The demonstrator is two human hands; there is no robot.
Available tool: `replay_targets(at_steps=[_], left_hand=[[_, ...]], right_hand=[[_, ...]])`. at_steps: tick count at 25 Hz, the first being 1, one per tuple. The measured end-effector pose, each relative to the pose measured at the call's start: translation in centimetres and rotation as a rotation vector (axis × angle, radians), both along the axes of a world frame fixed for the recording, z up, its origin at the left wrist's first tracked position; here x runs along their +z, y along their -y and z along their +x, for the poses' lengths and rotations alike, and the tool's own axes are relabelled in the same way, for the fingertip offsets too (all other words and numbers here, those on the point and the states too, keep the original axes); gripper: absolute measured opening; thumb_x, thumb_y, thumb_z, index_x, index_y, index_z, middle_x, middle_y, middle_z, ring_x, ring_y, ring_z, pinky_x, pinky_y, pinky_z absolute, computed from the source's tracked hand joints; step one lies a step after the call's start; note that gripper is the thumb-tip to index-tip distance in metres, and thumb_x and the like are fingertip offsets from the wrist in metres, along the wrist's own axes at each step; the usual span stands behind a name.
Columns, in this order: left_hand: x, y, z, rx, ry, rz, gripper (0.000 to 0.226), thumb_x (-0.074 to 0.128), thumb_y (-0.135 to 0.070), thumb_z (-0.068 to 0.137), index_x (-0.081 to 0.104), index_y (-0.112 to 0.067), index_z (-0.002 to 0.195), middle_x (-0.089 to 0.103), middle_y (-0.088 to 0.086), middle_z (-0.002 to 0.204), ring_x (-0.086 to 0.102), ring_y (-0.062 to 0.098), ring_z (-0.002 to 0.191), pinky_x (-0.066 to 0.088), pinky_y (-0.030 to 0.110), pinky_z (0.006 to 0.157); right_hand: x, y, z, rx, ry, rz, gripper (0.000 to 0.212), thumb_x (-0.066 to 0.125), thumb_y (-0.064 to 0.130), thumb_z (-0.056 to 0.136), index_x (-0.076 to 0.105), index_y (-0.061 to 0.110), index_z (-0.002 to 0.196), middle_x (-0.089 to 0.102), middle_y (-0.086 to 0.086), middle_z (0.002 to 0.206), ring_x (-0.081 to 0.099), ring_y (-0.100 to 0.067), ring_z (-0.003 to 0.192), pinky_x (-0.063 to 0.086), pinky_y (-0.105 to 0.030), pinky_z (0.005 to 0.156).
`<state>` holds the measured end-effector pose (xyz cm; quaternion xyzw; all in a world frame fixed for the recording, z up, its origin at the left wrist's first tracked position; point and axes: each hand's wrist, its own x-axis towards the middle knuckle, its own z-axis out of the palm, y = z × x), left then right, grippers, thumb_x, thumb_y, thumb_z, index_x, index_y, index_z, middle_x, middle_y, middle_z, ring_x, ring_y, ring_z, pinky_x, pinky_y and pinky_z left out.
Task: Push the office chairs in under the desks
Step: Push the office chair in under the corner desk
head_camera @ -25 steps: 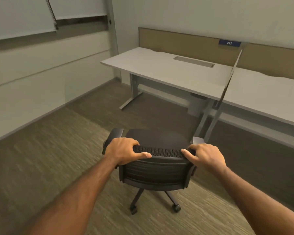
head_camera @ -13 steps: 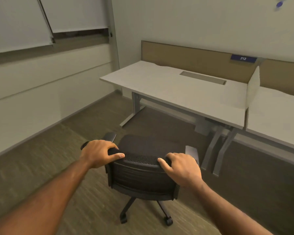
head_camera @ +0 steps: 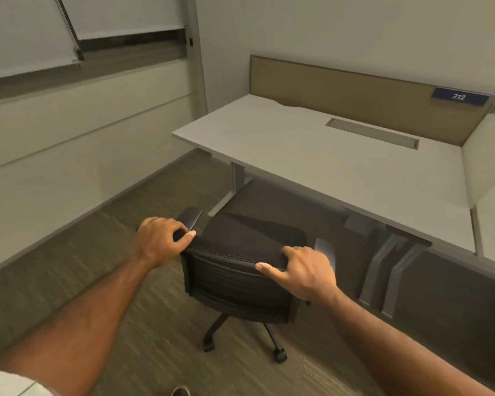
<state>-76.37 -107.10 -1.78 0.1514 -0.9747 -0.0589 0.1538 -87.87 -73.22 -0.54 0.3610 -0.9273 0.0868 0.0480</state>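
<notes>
Head cam. Writing is read on a blue plate (head_camera: pixel 459 96) w/ white digits "212", mounted at the top edge of the tan screen (head_camera: pixel 340 87) along the back of the desk (head_camera: pixel 297 155). A grey slot (head_camera: pixel 372 133) is set into the desktop below the plate, and a white divider (head_camera: pixel 483 170) is stood at the desk's right end.

A black chair (head_camera: pixel 240 284) is held by its backrest from behind. The left hand (head_camera: pixel 157 244) is wrapped round the top left corner, fingers curled over the front, thumb laid on the mesh top edge. The right hand (head_camera: pixel 307 271) is clamped on the top right corner, fingers hooked over the edge, thumb stretched leftward along the rear face. Both grips are closed on the backrest at opposite ends of its top rail, so the chair is placed btw. the two arms and just beyond the hands.

The chair is faced toward the desk, w/ the seat front near the desktop's near edge; whether it is tucked beneath cannot be told. Backrest, base and casters (head_camera: pixel 280 355) are out on the carpet (head_camera: pixel 69 281). An armrest is seen beside each hand. A shoe tip (head_camera: pixel 180 391) is caught at the bottom edge.
</notes>
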Motion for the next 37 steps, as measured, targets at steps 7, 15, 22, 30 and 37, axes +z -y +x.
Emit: replay_targets(at_steps=[7, 15, 22, 30, 37], left_hand=[[-0.1, 12.5, -8.5, -0.073, 0.015, 0.03, 0.063, 0.033, -0.072, 0.085, 0.078, -0.029, 0.092, 0.075, -0.008, 0.088, 0.068, 0.018, 0.086, 0.046, 0.044, 0.091], [0.7, 22.8, -16.7, -0.156, 0.117, 0.122, 0.051, 0.048, -0.058, 0.101, 0.067, -0.018, 0.127, 0.067, 0.007, 0.133, 0.055, 0.026, 0.13, 0.026, 0.05, 0.119], [0.6, 27.7, -20.3, -0.123, 0.193, 0.149, 0.063, 0.04, -0.064, 0.099, 0.055, -0.019, 0.142, 0.05, 0.008, 0.153, 0.031, 0.026, 0.151, 0.011, 0.055, 0.125], [1.7, 30.2, -22.7, -0.155, 0.315, 0.174, 0.067, 0.038, -0.063, 0.101, 0.048, -0.018, 0.149, 0.041, 0.009, 0.16, 0.023, 0.025, 0.155, 0.007, 0.052, 0.126], [2.6, 29.2, -22.8, -0.189, 0.347, 0.114, 0.069, 0.033, -0.062, 0.102, 0.042, -0.016, 0.153, 0.036, 0.009, 0.163, 0.023, 0.024, 0.155, 0.012, 0.053, 0.127]], right_hand=[[-0.7, 11.8, -5.9, -0.105, 0.027, -0.025, 0.091, 0.017, 0.103, 0.071, 0.058, 0.022, 0.07, 0.059, 0.006, 0.061, 0.055, -0.012, 0.056, 0.053, -0.038, 0.059], [0.0, 22.0, -10.8, -0.149, 0.107, -0.036, 0.095, 0.014, 0.089, 0.082, 0.065, 0.021, 0.124, 0.071, 0.002, 0.116, 0.064, -0.02, 0.103, 0.049, -0.041, 0.089], [0.1, 27.9, -14.0, -0.165, 0.116, -0.004, 0.092, 0.014, 0.087, 0.085, 0.062, 0.02, 0.127, 0.069, 0.0, 0.119, 0.062, -0.021, 0.105, 0.05, -0.043, 0.092], [-0.2, 30.0, -16.0, -0.186, 0.116, -0.008, 0.105, 0.002, 0.093, 0.077, 0.061, 0.022, 0.127, 0.069, 0.002, 0.12, 0.062, -0.019, 0.106, 0.05, -0.042, 0.093], [0.4, 29.5, -16.4, -0.212, 0.159, 0.012, 0.088, 0.024, 0.086, 0.086, 0.055, 0.02, 0.134, 0.062, -0.003, 0.131, 0.058, -0.023, 0.115, 0.045, -0.043, 0.097]])
